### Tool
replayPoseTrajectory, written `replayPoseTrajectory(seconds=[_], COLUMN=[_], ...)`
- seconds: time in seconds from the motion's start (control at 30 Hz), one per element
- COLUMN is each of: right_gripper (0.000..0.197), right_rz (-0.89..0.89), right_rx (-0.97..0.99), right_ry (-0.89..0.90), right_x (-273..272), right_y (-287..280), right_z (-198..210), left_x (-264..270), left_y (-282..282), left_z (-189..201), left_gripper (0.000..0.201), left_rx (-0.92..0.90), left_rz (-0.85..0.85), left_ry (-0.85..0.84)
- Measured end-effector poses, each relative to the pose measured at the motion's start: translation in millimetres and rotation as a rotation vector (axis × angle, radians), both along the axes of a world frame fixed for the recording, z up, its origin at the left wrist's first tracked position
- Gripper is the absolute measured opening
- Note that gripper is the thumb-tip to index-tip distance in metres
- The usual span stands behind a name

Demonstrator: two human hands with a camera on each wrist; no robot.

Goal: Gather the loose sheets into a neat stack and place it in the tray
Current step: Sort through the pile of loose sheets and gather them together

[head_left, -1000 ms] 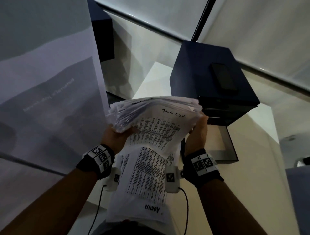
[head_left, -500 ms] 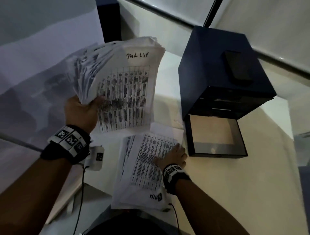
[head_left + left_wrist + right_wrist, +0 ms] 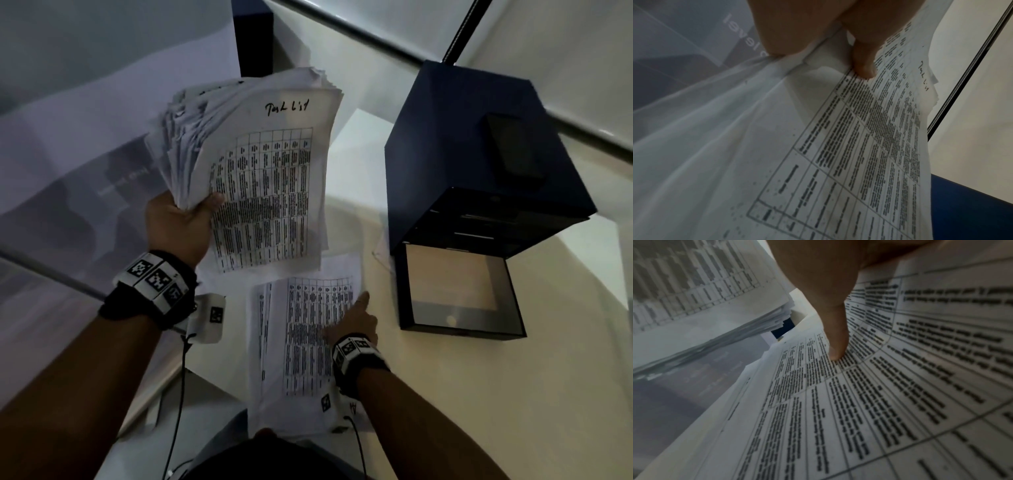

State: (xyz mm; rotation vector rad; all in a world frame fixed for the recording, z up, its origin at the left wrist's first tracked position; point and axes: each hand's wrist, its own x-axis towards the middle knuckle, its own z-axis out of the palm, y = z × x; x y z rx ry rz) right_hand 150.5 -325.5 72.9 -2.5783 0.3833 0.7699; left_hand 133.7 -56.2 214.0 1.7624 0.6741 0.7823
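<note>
My left hand grips a thick, fanned stack of printed sheets by its lower left corner and holds it up above the desk; the top sheet carries a handwritten title. In the left wrist view the thumb pinches the stack. Below it my right hand rests flat on a few loose sheets on the desk, and its thumb presses on the top loose sheet. To the right an open, empty tray sticks out from the bottom of a dark blue drawer unit.
A dark phone lies on top of the drawer unit. A large grey poster covers the surface to the left. A cable hangs from my left wrist camera. Bare cream desk lies in front of the tray.
A second ago both hands held the stack in front of me. The right hand let go and dropped onto the loose sheets; the left hand raised the stack up and left.
</note>
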Motion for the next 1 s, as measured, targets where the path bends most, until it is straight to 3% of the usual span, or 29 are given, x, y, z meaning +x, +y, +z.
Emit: replayPoseTrajectory(seconds=[0.13, 0.23, 0.33, 0.5, 0.6, 0.67, 0.77, 0.87, 0.93, 1.0], right_gripper=[0.103, 0.084, 0.084, 0.052, 0.052, 0.053, 0.057, 0.055, 0.055, 0.059], right_rz=[0.001, -0.049, -0.139, -0.207, -0.141, -0.130, -0.071, -0.010, -0.007, -0.044], right_rx=[0.031, 0.070, 0.177, 0.216, 0.140, 0.117, 0.136, 0.314, 0.467, 0.502], right_ry=[0.030, 0.041, 0.020, -0.403, -0.619, -0.746, -0.889, -0.902, -0.843, -0.722], right_x=[-1, 2, 8, 22, 27, 30, 34, 42, 50, 57], right_y=[-6, -14, -28, -70, -92, -100, -103, -98, -95, -93], right_z=[-2, 4, 25, 105, 166, 206, 250, 271, 264, 231], left_x=[1, 2, 4, 9, 11, 11, 9, 7, 5, 4], left_y=[1, -1, 1, -10, -28, -36, -51, -73, -84, -87], left_z=[-4, -3, -7, -17, -42, -72, -121, -136, -136, -139], left_gripper=[0.020, 0.023, 0.025, 0.012, 0.004, 0.018, 0.051, 0.061, 0.060, 0.059], left_rx=[-0.057, -0.076, -0.184, -0.398, -0.625, -0.730, -0.729, -0.596, -0.490, -0.432], left_rz=[-0.008, -0.036, -0.057, -0.171, -0.238, -0.317, -0.381, -0.401, -0.392, -0.419], left_ry=[0.002, -0.021, 0.023, 0.080, 0.216, 0.368, 0.662, 0.857, 0.940, 0.944])
